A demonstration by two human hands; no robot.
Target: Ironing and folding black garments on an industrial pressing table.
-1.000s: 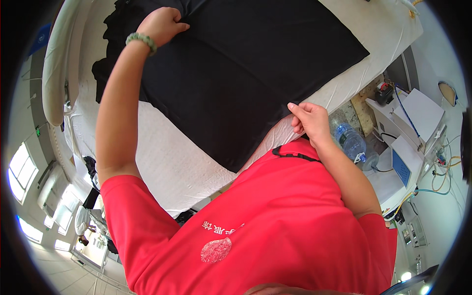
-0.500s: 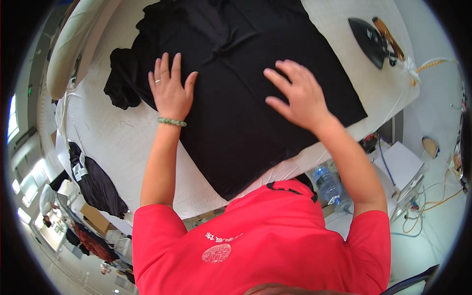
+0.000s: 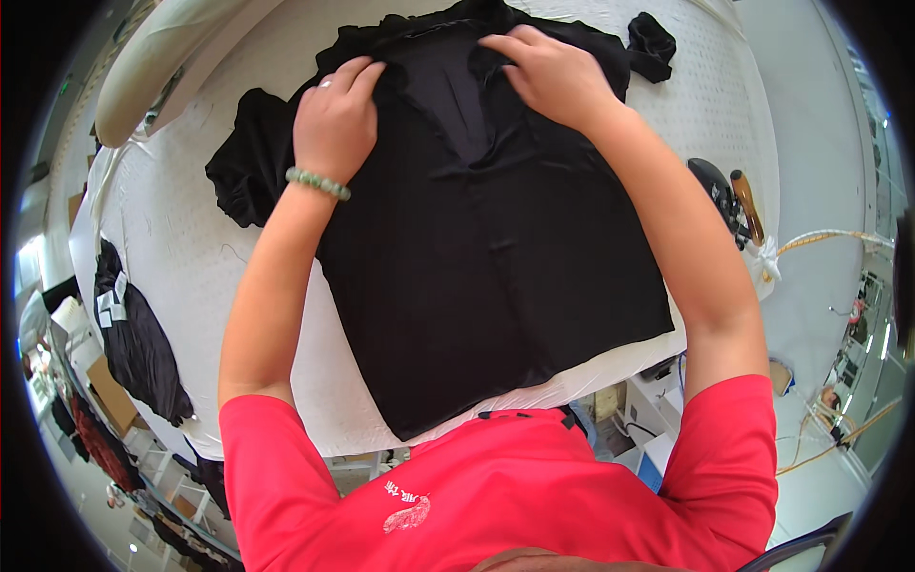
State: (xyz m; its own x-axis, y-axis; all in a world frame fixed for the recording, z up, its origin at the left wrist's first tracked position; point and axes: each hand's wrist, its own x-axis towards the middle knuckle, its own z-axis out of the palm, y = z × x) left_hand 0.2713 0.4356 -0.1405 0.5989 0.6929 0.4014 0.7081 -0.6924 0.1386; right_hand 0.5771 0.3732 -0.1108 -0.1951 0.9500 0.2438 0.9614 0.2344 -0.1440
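A black V-neck blouse (image 3: 457,276) lies face up on the white padded ironing table (image 3: 257,315), its hem toward me and its neckline at the far side. My left hand (image 3: 335,119) is closed on the fabric left of the neck opening, with a green bead bracelet on the wrist. On the opening's other side, my right hand (image 3: 558,78) pinches the black cloth near the neckline edge. The fingertips of both hands are partly lost against the dark fabric. One puffed sleeve spreads out at the left; the other shows at the far right.
An iron (image 3: 710,186) with a wooden handle rests at the table's right side, partly behind my right forearm, its cord (image 3: 829,236) running right. A padded sleeve board (image 3: 152,71) rises at the far left. Another dark garment (image 3: 138,343) lies on the left edge.
Both hands have moved away from me, from lying over the blouse's body to its neckline. The V opening and far sleeve now show, and my fingers have closed on the cloth.
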